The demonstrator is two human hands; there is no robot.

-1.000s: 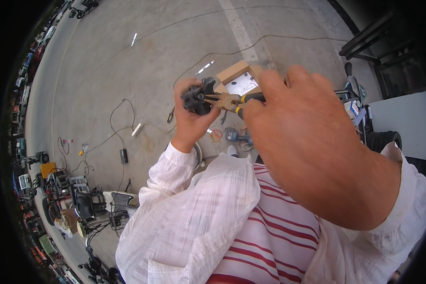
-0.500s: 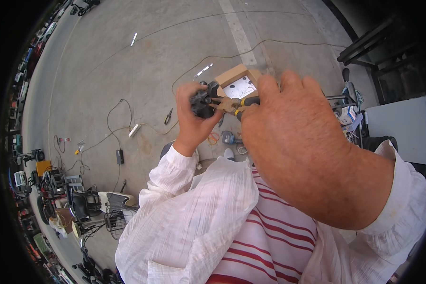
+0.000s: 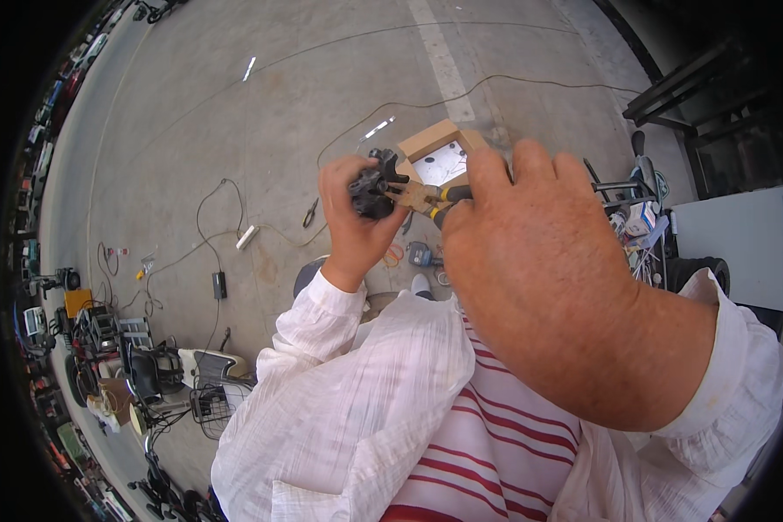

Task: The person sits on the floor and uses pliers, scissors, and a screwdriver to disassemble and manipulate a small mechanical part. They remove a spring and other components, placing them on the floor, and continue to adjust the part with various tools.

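A black lobed plastic part (image 3: 372,193) is gripped in my left hand (image 3: 354,224), with the fingers behind it and the thumb along its lower right side. My right hand (image 3: 539,235) is closed round the black-and-yellow handles of rusty pliers (image 3: 421,197). The pliers' jaws point left and meet the right side of the black part. Whether they bite on something small there, I cannot make out. Below and beyond both hands, an open cardboard box (image 3: 428,135) with a white sheet inside sits on the floor.
A blue-grey power tool (image 3: 422,254) lies on the floor under my hands. Dark-handled pliers (image 3: 311,213), a white power strip (image 3: 247,237) and a black adapter (image 3: 219,284) with trailing cords lie to the left. A parked electric bike (image 3: 174,374) stands lower left, a pale panel (image 3: 739,239) at right.
The pliers and my right hand have shifted slightly, and the black part has turned a little in my left hand. Both grips stay the same.
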